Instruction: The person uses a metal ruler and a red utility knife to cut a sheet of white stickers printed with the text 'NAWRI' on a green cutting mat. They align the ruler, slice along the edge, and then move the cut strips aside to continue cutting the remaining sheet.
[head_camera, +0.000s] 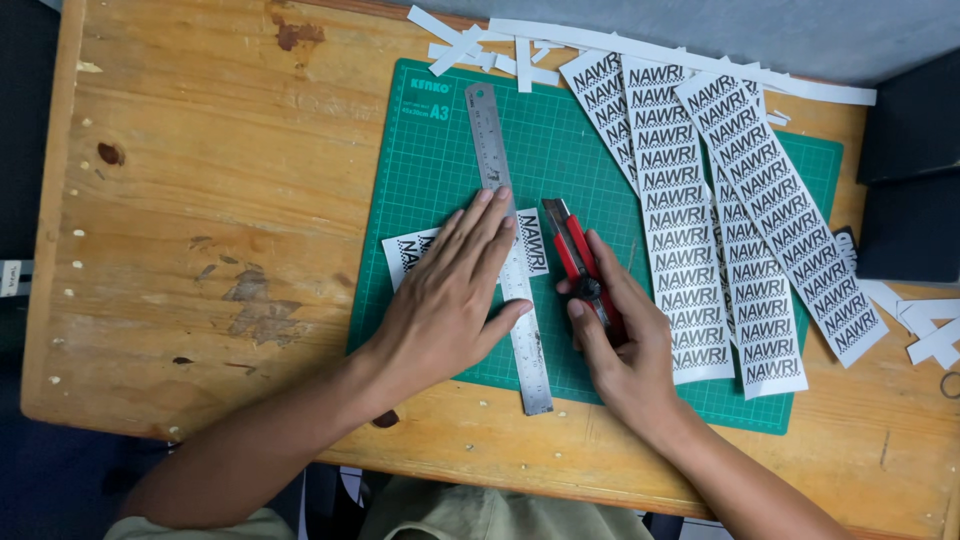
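A worn wooden table (200, 200) fills most of the frame, stained and knotted on its left half, and on its right half lies a green cutting mat (560, 140) with a printed grid. Across the upper right of the mat fan several long strips of printed labels (690, 240), black lettering on white, running from top centre down toward the lower right; white paper offcuts (640, 50) lie along the mat's top edge and a few more at the far right edge of the frame. A steel ruler (497, 140) runs nearly top to bottom through the middle of the mat, tilted slightly so its lower end sits further right, and it crosses a small cut label piece (405, 255) that lies sideways under it at centre. The left hand (445, 300) is spread flat, palm down, pressing on both the ruler and that small piece, fingers pointing to the upper right. Just to the right of the ruler, the right hand (620, 345) is closed around a red utility knife (575, 255), whose long axis lies almost parallel to the ruler, blade end pointing up the frame. The blade tip is close beside the ruler's right edge, near the right end of the small label piece; whether it touches the paper cannot be told. There are no containers in view.
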